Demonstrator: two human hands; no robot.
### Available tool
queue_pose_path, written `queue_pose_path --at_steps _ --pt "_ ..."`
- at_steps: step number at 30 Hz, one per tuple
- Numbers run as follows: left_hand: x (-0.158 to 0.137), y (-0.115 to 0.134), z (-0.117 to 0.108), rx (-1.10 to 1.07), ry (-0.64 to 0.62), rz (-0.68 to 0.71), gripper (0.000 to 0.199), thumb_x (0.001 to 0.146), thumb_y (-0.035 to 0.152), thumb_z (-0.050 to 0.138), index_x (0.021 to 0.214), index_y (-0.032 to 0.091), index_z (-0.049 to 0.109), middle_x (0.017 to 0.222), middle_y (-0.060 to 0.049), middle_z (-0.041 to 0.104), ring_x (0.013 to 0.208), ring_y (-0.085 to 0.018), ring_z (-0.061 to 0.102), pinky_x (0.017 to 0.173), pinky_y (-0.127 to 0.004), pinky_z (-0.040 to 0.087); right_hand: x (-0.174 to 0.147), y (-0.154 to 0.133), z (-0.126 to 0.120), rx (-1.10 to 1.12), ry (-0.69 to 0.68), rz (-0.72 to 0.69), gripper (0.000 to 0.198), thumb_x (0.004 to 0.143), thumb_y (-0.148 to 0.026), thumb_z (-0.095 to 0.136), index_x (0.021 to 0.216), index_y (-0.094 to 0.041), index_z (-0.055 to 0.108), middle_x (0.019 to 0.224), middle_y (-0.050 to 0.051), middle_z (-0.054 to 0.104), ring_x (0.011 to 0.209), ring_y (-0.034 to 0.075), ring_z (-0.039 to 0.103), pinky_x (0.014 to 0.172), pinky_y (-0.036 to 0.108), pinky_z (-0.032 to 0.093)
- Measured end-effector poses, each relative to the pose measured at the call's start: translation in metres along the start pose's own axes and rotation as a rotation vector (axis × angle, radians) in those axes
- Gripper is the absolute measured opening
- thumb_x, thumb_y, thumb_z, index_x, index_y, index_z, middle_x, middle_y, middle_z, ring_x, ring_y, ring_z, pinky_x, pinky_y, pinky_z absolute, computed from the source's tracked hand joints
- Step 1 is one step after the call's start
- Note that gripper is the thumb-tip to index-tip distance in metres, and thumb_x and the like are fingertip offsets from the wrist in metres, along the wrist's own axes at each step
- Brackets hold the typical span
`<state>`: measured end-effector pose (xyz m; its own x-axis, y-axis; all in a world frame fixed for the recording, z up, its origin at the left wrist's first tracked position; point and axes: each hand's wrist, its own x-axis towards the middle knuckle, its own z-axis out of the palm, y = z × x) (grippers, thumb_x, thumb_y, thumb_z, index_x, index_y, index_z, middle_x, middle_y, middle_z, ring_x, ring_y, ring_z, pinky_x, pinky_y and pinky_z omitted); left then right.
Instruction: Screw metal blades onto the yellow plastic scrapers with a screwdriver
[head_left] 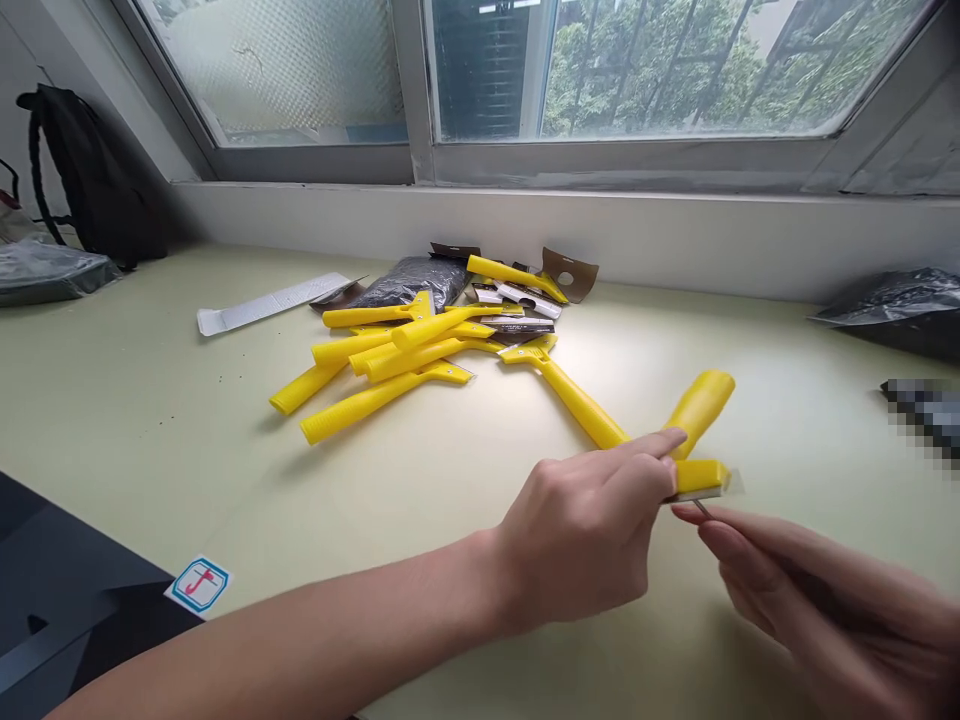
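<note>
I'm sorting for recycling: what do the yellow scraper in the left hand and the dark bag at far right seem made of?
Yellow scraper: probably moulded plastic, smooth, satin, from its even colour and soft sheen; the greyish strip at its head could be metal.
Dark bag: likely plastic film, glossy, given its creases and glints.

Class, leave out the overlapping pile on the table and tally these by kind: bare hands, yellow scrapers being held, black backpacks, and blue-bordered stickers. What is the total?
Bare hands (left hand, right hand): 2
Held yellow scraper: 1
Black backpack: 1
Blue-bordered sticker: 1
Total: 5
</note>
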<state>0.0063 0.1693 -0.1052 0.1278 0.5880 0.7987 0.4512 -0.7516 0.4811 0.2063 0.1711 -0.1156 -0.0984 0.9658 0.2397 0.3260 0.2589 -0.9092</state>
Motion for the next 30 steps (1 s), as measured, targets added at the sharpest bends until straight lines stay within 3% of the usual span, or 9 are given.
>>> queue_pose_path --at_steps 3,5,7,10,14,18,24,27,30 --pt "0.001 -0.005 0.000 -0.009 -0.022 -0.013 0.023 0.091 -0.003 0.048 0.091 0.020 0.052 0.133 -0.018 0.067 0.116 -0.021 0.071 0.080 -0.027 0.066 0.001 -0.013 0.002 0.284 -0.144 0.432 0.031 0.076 -0.052 0.086 0.098 -0.030 0.082 0.068 0.002 0.064 0.063 0.015 0.060 0.051 0.022 0.051" --pt "0.002 -0.008 -0.001 -0.023 -0.027 -0.017 0.023 0.091 -0.003 0.048 0.091 0.020 0.053 0.136 -0.017 0.065 0.113 -0.021 0.072 0.080 -0.028 0.066 0.006 -0.021 0.001 0.462 -0.288 0.645 0.035 0.078 -0.054 0.085 0.096 -0.025 0.081 0.053 -0.006 0.034 0.047 0.005 0.033 0.041 0.014 0.030" --pt "0.003 -0.010 -0.002 -0.045 -0.023 0.002 0.023 0.091 -0.003 0.049 0.090 0.019 0.053 0.136 -0.018 0.065 0.113 -0.021 0.072 0.082 -0.029 0.066 0.011 -0.027 -0.001 0.605 -0.401 0.775 0.034 0.081 -0.052 0.083 0.093 -0.020 0.079 0.056 -0.010 0.015 0.047 0.002 0.011 0.043 0.013 0.016" --pt "0.004 -0.013 -0.002 -0.071 -0.034 0.030 0.022 0.092 -0.003 0.050 0.091 0.018 0.055 0.135 -0.018 0.065 0.118 -0.021 0.070 0.090 -0.031 0.065 0.016 -0.031 -0.001 0.717 -0.491 0.850 0.030 0.086 -0.049 0.080 0.089 -0.019 0.078 0.056 -0.012 0.010 0.048 0.002 0.002 0.043 0.015 0.008" --pt "0.003 -0.018 0.000 -0.106 -0.032 -0.079 0.016 0.096 0.004 0.053 0.094 0.017 0.062 0.127 -0.016 0.071 0.118 -0.021 0.070 0.096 -0.032 0.063 0.021 -0.027 0.001 0.704 -0.485 0.760 0.031 0.088 -0.049 0.076 0.093 -0.018 0.077 0.052 -0.011 0.016 0.046 0.004 0.006 0.044 0.020 0.012" --pt "0.002 -0.020 -0.001 -0.111 -0.074 -0.171 0.010 0.094 0.009 0.061 0.100 0.015 0.065 0.119 -0.015 0.075 0.117 -0.022 0.070 0.099 -0.032 0.061 0.026 -0.015 -0.003 0.569 -0.414 0.578 0.038 0.085 -0.048 0.079 0.107 -0.017 0.076 0.058 -0.006 0.035 0.050 0.007 0.025 0.049 0.023 0.021" --pt "0.002 -0.019 -0.005 -0.178 -0.194 -0.273 0.036 0.092 0.010 0.059 0.127 0.013 0.062 0.129 -0.014 0.070 0.116 -0.023 0.070 0.101 -0.035 0.060 0.032 0.005 -0.011 0.259 -0.371 0.293 0.040 0.092 -0.052 0.070 0.118 -0.022 0.074 0.063 -0.002 0.049 0.056 0.012 0.040 0.049 0.023 0.030" --pt "0.004 -0.022 -0.010 -0.191 -0.268 -0.377 0.044 0.089 0.010 0.060 0.133 0.014 0.060 0.121 -0.011 0.072 0.101 -0.022 0.072 0.092 -0.036 0.064 0.033 0.007 -0.008 0.031 -0.314 0.096 0.033 0.095 -0.051 0.068 0.116 -0.027 0.075 0.081 0.003 0.067 0.063 0.014 0.051 0.054 0.025 0.042" --pt "0.006 -0.026 -0.016 -0.191 -0.327 -0.392 0.038 0.089 0.008 0.059 0.126 0.016 0.063 0.128 -0.012 0.068 0.112 -0.022 0.068 0.099 -0.036 0.061 0.036 0.005 -0.006 -0.111 -0.315 -0.169 0.022 0.100 -0.041 0.062 0.113 -0.029 0.074 0.099 0.004 0.072 0.081 0.018 0.063 0.070 0.027 0.051"
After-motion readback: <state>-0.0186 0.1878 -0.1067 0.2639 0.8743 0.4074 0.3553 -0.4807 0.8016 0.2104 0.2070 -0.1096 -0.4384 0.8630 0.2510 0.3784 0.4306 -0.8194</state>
